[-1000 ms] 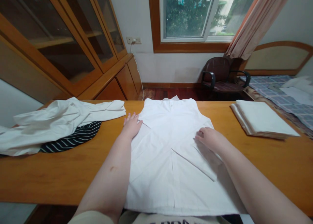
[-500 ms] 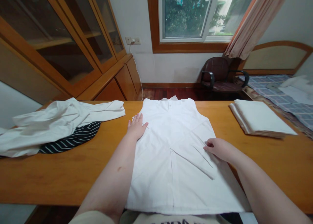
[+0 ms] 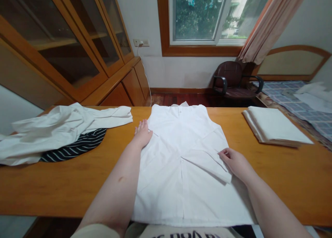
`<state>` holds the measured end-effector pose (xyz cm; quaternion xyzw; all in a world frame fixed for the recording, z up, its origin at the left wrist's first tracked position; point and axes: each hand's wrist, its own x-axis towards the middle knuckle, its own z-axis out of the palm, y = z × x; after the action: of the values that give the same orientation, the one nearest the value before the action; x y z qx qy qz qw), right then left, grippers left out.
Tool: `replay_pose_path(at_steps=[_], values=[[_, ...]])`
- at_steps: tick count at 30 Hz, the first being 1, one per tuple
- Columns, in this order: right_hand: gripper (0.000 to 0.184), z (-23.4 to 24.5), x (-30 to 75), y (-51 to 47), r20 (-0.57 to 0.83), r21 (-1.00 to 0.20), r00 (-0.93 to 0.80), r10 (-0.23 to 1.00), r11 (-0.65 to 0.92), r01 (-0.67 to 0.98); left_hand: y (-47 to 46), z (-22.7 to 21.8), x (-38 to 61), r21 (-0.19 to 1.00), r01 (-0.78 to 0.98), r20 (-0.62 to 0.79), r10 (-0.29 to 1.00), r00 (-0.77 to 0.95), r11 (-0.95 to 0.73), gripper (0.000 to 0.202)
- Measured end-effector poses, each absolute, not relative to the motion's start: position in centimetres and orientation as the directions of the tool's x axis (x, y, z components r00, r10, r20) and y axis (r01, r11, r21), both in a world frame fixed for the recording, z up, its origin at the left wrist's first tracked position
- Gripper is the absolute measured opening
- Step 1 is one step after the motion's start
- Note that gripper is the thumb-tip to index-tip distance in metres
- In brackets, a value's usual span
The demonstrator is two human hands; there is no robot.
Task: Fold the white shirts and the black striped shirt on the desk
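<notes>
A white shirt (image 3: 181, 182) lies flat on the wooden table (image 3: 64, 186) right before me, its collar at the far edge and its sleeves folded in over the body. My left hand (image 3: 142, 133) rests flat on the shirt's left shoulder edge, fingers stretched out. At the shirt's right side my right hand (image 3: 234, 162) has its fingers curled onto the edge of the folded sleeve (image 3: 207, 160). I cannot tell whether it pinches the cloth or only presses it.
At the table's left lies a crumpled white garment (image 3: 59, 129) over a black striped one (image 3: 75, 146). A stack of folded white cloth (image 3: 276, 127) sits at the right. Beyond the table are a dark armchair (image 3: 233, 80), a bed (image 3: 306, 103), wooden cabinets (image 3: 77, 47) and a window.
My right hand slid from the shirt's middle right down to the folded sleeve's edge. My left hand shifted slightly along the left shoulder edge.
</notes>
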<state>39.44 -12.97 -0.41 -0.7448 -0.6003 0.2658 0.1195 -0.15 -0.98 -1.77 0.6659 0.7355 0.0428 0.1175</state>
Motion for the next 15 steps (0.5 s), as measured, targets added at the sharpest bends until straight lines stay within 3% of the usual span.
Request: replay_pose_path(at_steps=[15], values=[[0.014, -0.25, 40.01, -13.24, -0.242, -0.587, 0.172, 0.955, -0.285, 0.757, -0.69, -1.42, -0.17, 0.157, 0.975, -0.205, 0.971, -0.126, 0.159, 0.067]])
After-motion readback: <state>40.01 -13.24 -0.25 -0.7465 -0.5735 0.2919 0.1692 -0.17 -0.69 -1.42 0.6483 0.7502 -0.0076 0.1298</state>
